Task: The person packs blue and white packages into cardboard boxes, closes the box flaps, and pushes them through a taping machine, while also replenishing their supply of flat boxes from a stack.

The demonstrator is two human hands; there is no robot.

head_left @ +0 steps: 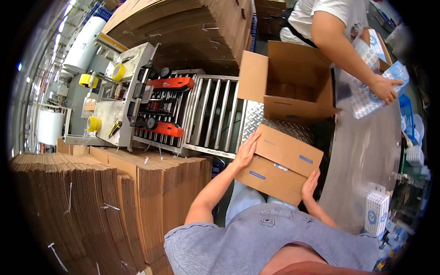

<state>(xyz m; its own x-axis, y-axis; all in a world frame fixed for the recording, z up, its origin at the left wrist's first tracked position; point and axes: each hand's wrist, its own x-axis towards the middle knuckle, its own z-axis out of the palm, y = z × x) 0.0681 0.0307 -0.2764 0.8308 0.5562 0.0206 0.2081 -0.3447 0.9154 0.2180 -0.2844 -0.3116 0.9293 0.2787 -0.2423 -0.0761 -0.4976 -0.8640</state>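
Between my two hands is a brown cardboard box [270, 176], tilted in front of my waist. Its two top flaps are folded in, with a narrow gap between them where something white and blue shows. My left hand [246, 152] presses along the box's left side, fingers extended over the corner of the far flap. On the opposite side, my right hand [310, 184] grips the right edge near the seam. Just beyond it stands a larger open carton [298, 106] with its flaps spread, over a diamond-plate metal surface [256, 120].
A roller conveyor [215, 114] leads left to a taping machine [165, 107] with yellow tape rolls [94, 123]. Flat cardboard stacks [169, 183] rise at left and behind. Across the grey table [362, 151], a co-worker's hand [384, 89] holds patterned packages [366, 103].
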